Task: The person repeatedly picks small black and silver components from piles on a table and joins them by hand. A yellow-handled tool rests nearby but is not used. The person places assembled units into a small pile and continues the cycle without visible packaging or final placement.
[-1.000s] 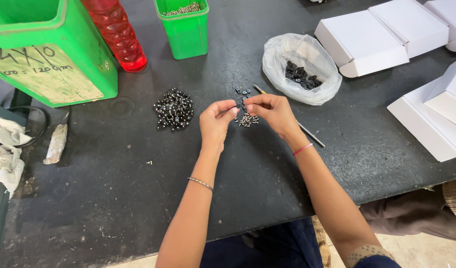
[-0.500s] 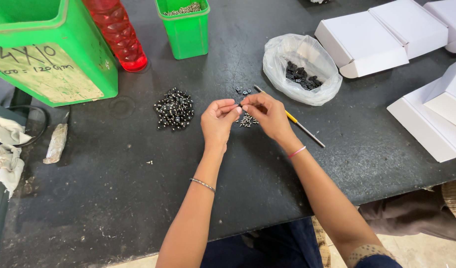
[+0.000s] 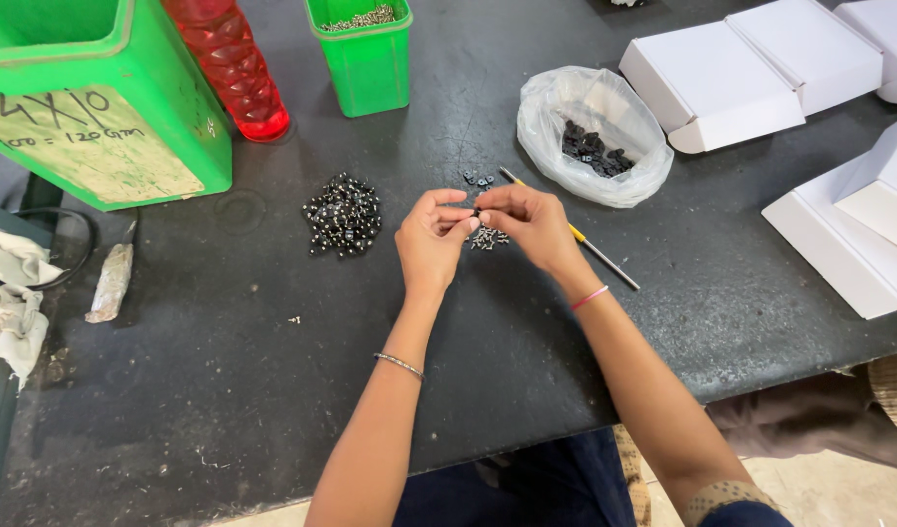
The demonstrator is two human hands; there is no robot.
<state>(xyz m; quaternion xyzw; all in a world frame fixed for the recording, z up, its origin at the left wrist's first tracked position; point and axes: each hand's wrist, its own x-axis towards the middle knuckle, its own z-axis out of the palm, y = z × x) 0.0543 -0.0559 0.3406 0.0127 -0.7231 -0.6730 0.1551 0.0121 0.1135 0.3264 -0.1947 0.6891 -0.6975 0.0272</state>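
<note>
Small part [image 3: 476,211], too tiny to identify, sits pinched between both hands' fingertips, left hand [image 3: 431,240] and right hand [image 3: 528,221], which have drawn closer together above the tabletop [image 3: 273,390] since a second ago.

A large green bin [image 3: 97,107] stands at the far left of the dark worktop [image 3: 273,390]; a red ribbed bottle [image 3: 232,63] sits just beside it; a small green tub [image 3: 363,54] holds pale metal bits; white cardboard boxes [image 3: 760,73] lie at the right; crumpled rags [image 3: 14,303] hang off the left edge.
</note>
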